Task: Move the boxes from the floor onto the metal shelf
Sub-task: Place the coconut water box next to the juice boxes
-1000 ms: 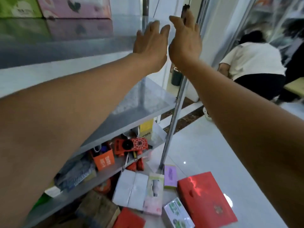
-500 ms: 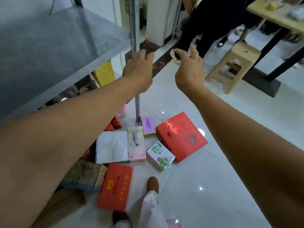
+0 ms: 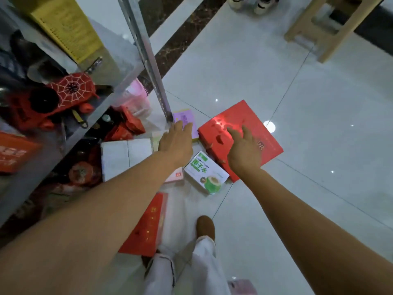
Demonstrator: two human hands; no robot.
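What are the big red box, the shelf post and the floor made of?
The big red box looks like glossy coated cardboard: a lamp glares off its flat lid. The shelf post seems bare metal, silvery grey with punched holes. The floor looks like polished tile: thin joint lines, mirror-like light spots.

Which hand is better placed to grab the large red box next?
Probably right: the right hand hovers open over the large red box, while the left hand is over the purple box.
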